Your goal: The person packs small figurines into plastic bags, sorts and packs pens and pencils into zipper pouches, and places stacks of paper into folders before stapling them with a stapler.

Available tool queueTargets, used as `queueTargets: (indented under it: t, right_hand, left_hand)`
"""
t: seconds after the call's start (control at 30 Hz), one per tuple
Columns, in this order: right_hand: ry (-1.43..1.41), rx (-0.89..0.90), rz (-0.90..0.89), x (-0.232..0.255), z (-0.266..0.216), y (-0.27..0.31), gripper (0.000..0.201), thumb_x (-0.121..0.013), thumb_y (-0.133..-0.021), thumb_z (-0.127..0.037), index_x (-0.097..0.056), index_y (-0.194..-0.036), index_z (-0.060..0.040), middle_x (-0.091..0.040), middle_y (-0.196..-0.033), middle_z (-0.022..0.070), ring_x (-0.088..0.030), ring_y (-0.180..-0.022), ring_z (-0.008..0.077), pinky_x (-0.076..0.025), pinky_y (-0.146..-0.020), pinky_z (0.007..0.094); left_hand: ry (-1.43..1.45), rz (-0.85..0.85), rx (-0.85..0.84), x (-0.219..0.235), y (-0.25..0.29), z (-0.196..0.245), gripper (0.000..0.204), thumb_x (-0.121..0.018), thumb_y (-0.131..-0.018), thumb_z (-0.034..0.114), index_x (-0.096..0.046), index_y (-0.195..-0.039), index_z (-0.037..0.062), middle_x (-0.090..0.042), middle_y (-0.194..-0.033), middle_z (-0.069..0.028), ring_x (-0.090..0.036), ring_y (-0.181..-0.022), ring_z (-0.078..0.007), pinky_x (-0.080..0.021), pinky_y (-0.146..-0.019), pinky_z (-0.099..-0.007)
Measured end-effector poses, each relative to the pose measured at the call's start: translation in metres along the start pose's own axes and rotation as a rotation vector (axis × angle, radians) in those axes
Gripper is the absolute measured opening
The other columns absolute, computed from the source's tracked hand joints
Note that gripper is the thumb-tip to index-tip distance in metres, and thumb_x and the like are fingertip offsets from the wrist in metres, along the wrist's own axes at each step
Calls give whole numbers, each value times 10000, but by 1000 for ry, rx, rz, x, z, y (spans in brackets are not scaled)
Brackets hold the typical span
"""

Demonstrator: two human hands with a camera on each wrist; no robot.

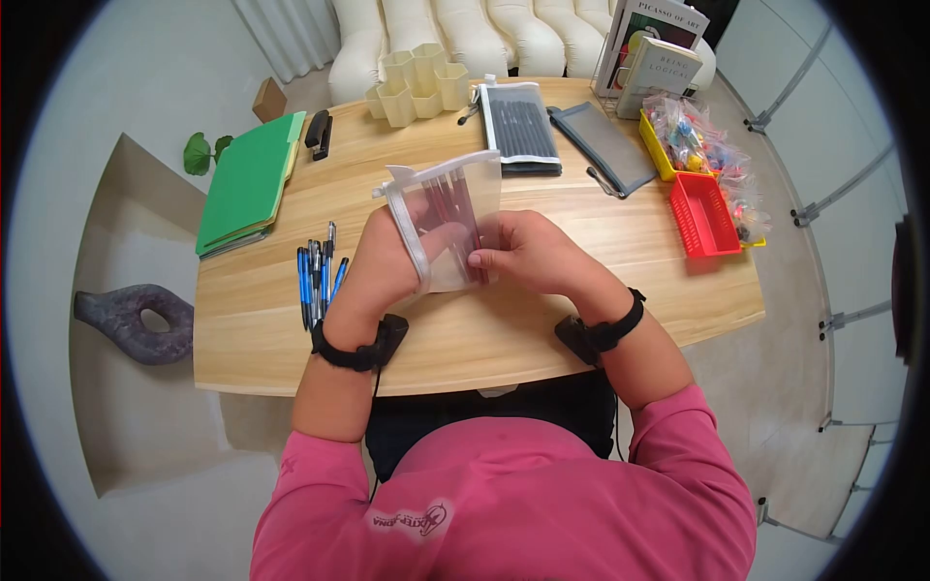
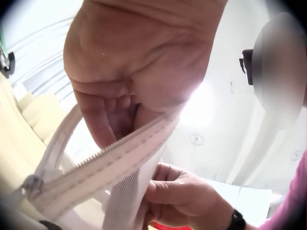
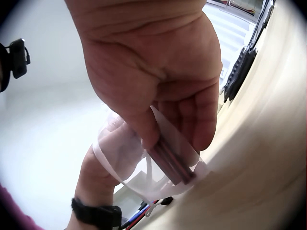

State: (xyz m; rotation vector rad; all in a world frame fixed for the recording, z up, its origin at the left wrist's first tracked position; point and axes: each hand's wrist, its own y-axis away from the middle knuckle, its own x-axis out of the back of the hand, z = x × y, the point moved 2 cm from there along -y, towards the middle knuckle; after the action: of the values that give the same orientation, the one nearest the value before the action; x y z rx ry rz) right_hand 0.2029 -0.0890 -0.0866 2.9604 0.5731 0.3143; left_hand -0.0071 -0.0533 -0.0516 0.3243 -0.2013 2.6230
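A white-edged, see-through mesh zip pouch (image 1: pixel 489 184) is held up over the table, its zipped mouth gaping to the left. Several slim dark red pens (image 1: pixel 451 198) show through the mesh. My left hand (image 1: pixel 383 257) reaches in through the mouth; in the left wrist view its fingers dip behind the zipper (image 2: pixel 103 155). I cannot tell whether those fingers grip the pens. On the other side, my right hand (image 1: pixel 538 254) pinches the pouch from outside, thumb in front, right at the pens, as the right wrist view also shows.
Blue and black pens (image 1: pixel 315 276) lie left of my left forearm. Behind are a green folder (image 1: pixel 254 179), stapler (image 1: pixel 318 134), cream hexagonal holder (image 1: pixel 417 87), filled pouch (image 1: pixel 520 121) and grey pouch (image 1: pixel 605 145). Red basket (image 1: pixel 702 218), yellow basket (image 1: pixel 657 145) and books (image 1: pixel 659 73) stand right.
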Motion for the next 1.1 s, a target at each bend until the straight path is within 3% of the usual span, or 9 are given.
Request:
queueTargets:
  t: [0.2,0.43,0.6,0.63,0.7,1.1]
  right_hand:
    - [107,13,15,-1,4,-2,167,-736,-1023,-146,-736,-969,12,-754,-836,101,-693,-771,198,-561,-748,369]
    - [193,16,27,-1,6,-3,190,-744,-1015,-175,-732,-969,9,-734,-817,115,-682,-764,211,-552,-731,376]
    - [182,43,16,1,7,-4,193,-740,-1015,-169,-730,-935,7,-722,-773,110,-664,-716,205,-544,-703,373]
    - [183,42,14,2,4,-4,193,-740,-1015,-169,-730,-935,7,-722,-773,110,-664,-716,205,-544,-703,373]
    - [288,-30,-32,3,-3,-1,137,-742,-1020,-95,-749,-1088,24,-777,-907,78,-702,-832,145,-573,-796,329]
    - [260,-23,-38,7,-4,1,157,-745,-1027,-122,-738,-1108,12,-769,-921,71,-670,-832,129,-559,-793,334]
  left_hand:
    - [-48,0,16,-5,2,1,315,-793,-934,115,-754,-1218,-13,-788,-1050,-51,-719,-942,-126,-584,-863,-321]
    - [-171,-12,138,-1,-3,-17,304,-801,-956,162,-766,-1203,-11,-790,-1006,-57,-720,-924,-126,-584,-834,-321]
    - [-177,-17,137,2,-5,-24,316,-795,-977,206,-763,-1216,0,-785,-1026,-54,-708,-900,-126,-579,-786,-312]
    - [-152,-18,136,2,-6,-24,326,-793,-982,220,-760,-1224,4,-782,-1032,-51,-703,-895,-125,-576,-773,-308]
    - [-83,-31,169,4,-5,-18,338,-790,-986,234,-756,-1236,9,-778,-1032,-46,-697,-889,-122,-573,-764,-307]
    - [15,-41,191,4,-6,-15,345,-778,-997,269,-755,-1224,12,-765,-999,-25,-667,-809,-99,-548,-699,-281]
